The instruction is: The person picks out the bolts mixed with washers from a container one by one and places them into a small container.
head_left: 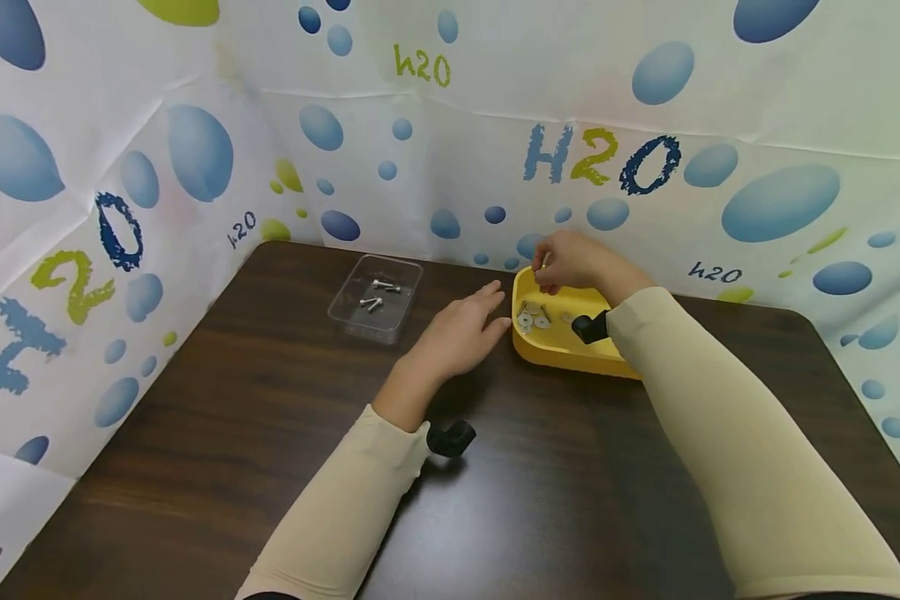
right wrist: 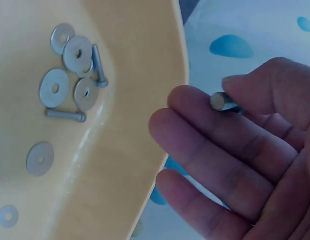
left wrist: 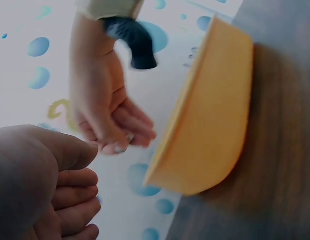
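Bolts (head_left: 375,303) lie in a clear plastic box (head_left: 371,335) in the head view, and to its right we see the left hand (head_left: 461,333) over the dark table (head_left: 270,400), fingers extended and thumb set apart. A yellow tray (head_left: 577,360) stands just beyond its fingertips; over the tray's far left part we find the right hand (head_left: 570,262), fingers bent.

From the left wrist, we see the right hand near the tray's rim, pinching something small and shiny, with the left hand's thumb and fingers in the foreground.

From the right wrist, we see that it is a short metal bolt (right wrist: 223,101), gripped between thumb and forefinger beside the tray's rim. Inside the tray we see flat washers (right wrist: 54,95), some overlapping, and two loose bolts (right wrist: 65,115) next to them.
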`<state>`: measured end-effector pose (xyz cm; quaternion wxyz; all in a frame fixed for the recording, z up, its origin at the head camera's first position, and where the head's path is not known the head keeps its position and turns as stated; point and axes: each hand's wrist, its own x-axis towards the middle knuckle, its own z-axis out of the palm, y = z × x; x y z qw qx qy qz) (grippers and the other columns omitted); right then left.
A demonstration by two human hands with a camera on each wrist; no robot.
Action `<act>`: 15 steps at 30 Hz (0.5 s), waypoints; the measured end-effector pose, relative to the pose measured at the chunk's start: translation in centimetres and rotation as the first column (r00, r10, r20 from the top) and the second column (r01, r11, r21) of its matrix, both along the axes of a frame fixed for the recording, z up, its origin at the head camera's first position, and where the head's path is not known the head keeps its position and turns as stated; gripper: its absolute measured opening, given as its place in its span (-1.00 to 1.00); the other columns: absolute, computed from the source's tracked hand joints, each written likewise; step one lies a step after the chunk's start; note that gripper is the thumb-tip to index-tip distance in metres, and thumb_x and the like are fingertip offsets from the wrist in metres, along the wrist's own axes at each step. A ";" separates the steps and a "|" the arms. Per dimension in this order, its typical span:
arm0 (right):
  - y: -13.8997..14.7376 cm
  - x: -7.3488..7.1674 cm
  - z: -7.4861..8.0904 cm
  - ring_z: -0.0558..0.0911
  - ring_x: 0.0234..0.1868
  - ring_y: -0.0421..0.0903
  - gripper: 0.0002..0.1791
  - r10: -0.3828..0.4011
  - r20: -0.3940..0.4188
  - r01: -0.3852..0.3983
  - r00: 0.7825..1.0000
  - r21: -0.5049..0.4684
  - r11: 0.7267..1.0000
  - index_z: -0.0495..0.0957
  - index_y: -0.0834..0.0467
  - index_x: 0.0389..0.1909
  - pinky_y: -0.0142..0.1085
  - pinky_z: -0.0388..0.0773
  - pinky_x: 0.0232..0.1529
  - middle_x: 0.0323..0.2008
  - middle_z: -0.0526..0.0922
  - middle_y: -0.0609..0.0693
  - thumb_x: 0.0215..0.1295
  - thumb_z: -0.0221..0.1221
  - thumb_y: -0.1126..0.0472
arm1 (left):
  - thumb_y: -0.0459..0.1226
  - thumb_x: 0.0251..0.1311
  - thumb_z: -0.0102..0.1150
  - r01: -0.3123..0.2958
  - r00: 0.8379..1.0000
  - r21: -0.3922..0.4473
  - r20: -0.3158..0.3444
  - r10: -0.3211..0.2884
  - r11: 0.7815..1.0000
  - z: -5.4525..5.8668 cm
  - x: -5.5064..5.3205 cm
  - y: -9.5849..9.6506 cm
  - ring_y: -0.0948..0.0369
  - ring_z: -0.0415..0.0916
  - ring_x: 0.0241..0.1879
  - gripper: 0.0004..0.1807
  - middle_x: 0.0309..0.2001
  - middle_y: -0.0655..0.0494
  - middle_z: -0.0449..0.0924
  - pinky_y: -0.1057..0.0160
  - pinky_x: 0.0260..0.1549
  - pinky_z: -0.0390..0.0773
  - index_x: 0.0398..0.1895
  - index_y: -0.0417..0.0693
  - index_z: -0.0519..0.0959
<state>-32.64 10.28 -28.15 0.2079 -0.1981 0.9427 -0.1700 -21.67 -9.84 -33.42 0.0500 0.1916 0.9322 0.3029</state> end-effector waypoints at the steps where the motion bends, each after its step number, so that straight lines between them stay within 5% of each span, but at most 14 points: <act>1: -0.1 0.1 0.1 0.72 -0.30 -0.05 -0.84 0.000 -0.004 0.000 1.000 -0.019 1.000 0.54 0.22 -0.15 -0.09 0.63 0.00 -0.29 0.72 0.11 0.34 0.13 0.22 | -0.05 0.48 -0.04 -0.013 1.000 0.000 0.004 0.013 1.000 0.2 0.1 -0.5 0.12 0.13 0.49 -0.41 0.55 0.13 0.08 0.02 0.42 0.20 0.49 -0.06 0.24; 9: -0.6 0.9 0.3 0.71 -0.16 0.01 -0.65 -0.010 -0.066 0.004 0.998 -0.097 0.995 0.63 0.12 0.09 -0.02 0.58 0.09 -0.22 0.76 0.06 0.36 0.09 0.16 | 0.01 0.48 -0.08 -0.115 0.993 0.024 0.017 0.114 0.993 1.2 -0.1 -4.2 0.04 0.08 0.50 -0.38 0.56 0.12 0.05 -0.06 0.45 0.13 0.50 -0.02 0.22; 15: -2.6 1.8 0.5 0.68 -0.09 0.04 -0.72 0.013 -0.112 -0.032 0.994 -0.168 0.985 0.64 0.10 0.00 -0.05 0.58 0.05 -0.17 0.76 0.05 0.36 0.13 0.11 | 0.01 0.48 -0.08 -0.161 0.987 0.010 0.004 0.161 0.987 1.5 0.0 -6.7 0.03 0.05 0.52 -0.36 0.56 0.09 0.03 -0.06 0.45 0.11 0.51 -0.06 0.19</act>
